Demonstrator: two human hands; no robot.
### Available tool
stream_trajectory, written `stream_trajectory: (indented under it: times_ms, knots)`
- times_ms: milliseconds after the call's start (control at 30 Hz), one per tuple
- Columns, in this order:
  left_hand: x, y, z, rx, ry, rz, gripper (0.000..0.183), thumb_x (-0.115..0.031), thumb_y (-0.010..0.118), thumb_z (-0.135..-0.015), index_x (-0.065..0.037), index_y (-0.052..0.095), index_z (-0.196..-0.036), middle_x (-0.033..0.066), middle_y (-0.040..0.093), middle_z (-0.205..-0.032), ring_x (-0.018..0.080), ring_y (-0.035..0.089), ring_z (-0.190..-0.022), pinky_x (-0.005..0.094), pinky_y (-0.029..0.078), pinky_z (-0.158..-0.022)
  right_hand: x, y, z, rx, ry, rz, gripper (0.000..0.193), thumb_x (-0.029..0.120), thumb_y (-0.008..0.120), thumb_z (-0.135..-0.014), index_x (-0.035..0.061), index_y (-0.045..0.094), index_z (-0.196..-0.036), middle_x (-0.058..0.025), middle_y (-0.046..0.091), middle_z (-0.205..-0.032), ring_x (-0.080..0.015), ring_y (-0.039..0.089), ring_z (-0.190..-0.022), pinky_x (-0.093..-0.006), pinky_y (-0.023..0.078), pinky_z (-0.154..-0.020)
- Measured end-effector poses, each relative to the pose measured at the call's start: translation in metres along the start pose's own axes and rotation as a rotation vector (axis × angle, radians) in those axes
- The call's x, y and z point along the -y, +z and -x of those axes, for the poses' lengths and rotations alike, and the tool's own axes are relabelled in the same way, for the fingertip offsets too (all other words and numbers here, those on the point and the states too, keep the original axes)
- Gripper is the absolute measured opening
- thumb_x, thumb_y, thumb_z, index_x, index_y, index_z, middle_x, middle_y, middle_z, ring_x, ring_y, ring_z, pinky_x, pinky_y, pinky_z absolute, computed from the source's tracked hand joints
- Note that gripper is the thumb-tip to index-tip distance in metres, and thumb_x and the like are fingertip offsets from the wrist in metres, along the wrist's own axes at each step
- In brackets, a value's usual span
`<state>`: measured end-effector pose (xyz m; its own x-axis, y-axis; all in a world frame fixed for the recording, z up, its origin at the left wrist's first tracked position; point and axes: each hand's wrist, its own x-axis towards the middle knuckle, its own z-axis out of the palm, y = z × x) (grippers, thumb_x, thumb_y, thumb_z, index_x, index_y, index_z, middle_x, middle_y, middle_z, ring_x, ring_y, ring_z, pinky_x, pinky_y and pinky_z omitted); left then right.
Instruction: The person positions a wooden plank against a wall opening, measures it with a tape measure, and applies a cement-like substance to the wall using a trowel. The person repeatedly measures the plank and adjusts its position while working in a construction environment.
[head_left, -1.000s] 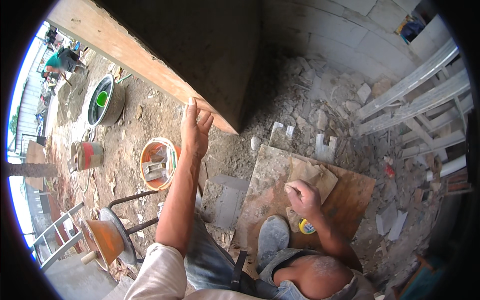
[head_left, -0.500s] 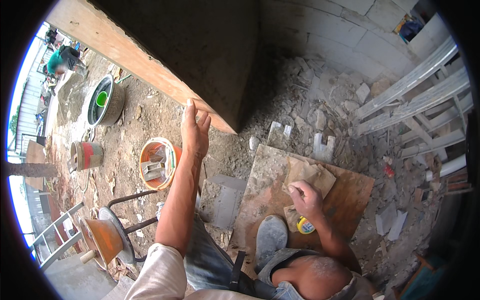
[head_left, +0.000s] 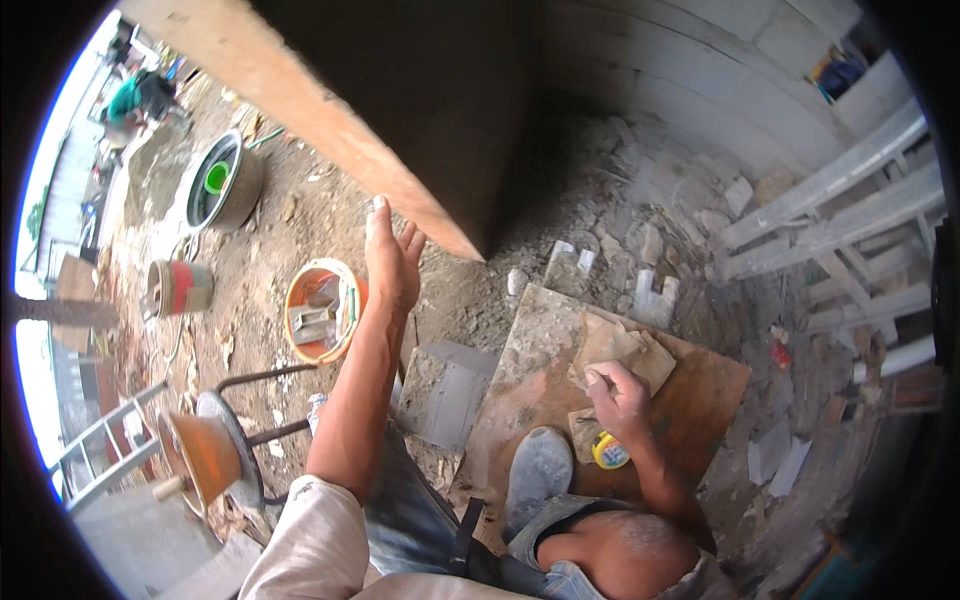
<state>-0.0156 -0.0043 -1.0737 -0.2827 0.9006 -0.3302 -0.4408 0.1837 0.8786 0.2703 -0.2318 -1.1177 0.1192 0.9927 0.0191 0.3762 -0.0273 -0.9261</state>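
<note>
My left hand [head_left: 392, 265] reaches up and forward, thumb and fingers stretched out. Its fingertips are at the lower edge of a large raised wooden panel [head_left: 345, 140], apparently touching it. Closer to my body, my right hand [head_left: 620, 398] is closed, with the fingertips pinched together; whatever they may hold is hidden. Crumpled brown paper [head_left: 640, 358] lies under and beyond that hand on a stained board [head_left: 690, 415]. Beside my right wrist is a yellow tape measure [head_left: 610, 450]. My dusty boot [head_left: 540, 470] rests on the same board.
An orange bucket [head_left: 325, 310] with tools stands left of my forearm, near a grey block [head_left: 447, 395]. Farther left are a round tub [head_left: 228, 185], a paint-smeared pail [head_left: 180, 288] and an orange hopper [head_left: 205, 458]. Ladders [head_left: 830, 220] lean at right above rubble. A person [head_left: 140, 100] bends far left.
The whole view has shifted slightly, so the panel and buckets appear a little farther right. Both hands keep nearly the same pose, the left at the panel edge, the right closed above the paper.
</note>
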Motion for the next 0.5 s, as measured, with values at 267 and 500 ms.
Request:
stream_trajectory:
  times_ms: [267,500]
  knots:
    - [-0.079,-0.122,0.145,0.316,0.233,-1.167,0.039,-0.032,0.066,-0.100,-0.004,0.065,-0.126,0.0117,0.069,-0.118,0.0216,0.064,-0.116,0.0329,0.046,-0.105,0.049,0.020,-0.062,0.461,-0.023,-0.355,0.029,0.019,0.059,-0.101,-0.0027,0.069,-0.084,-0.0054,0.064,-0.071,-0.0097,0.054,-0.057,-0.0260,0.043,-0.055]
    - [-0.127,-0.252,0.314,0.179,0.145,-1.740,0.069,-0.044,0.065,-0.094,-0.021,0.042,-0.155,0.0175,0.021,-0.166,0.0443,0.014,-0.155,0.0674,0.022,-0.119,0.211,-0.020,-0.095,1.000,-0.359,-0.517,0.046,0.038,0.063,-0.096,-0.0035,0.065,-0.116,-0.0221,0.068,-0.105,-0.0291,0.065,-0.100,-0.0365,0.051,-0.076]
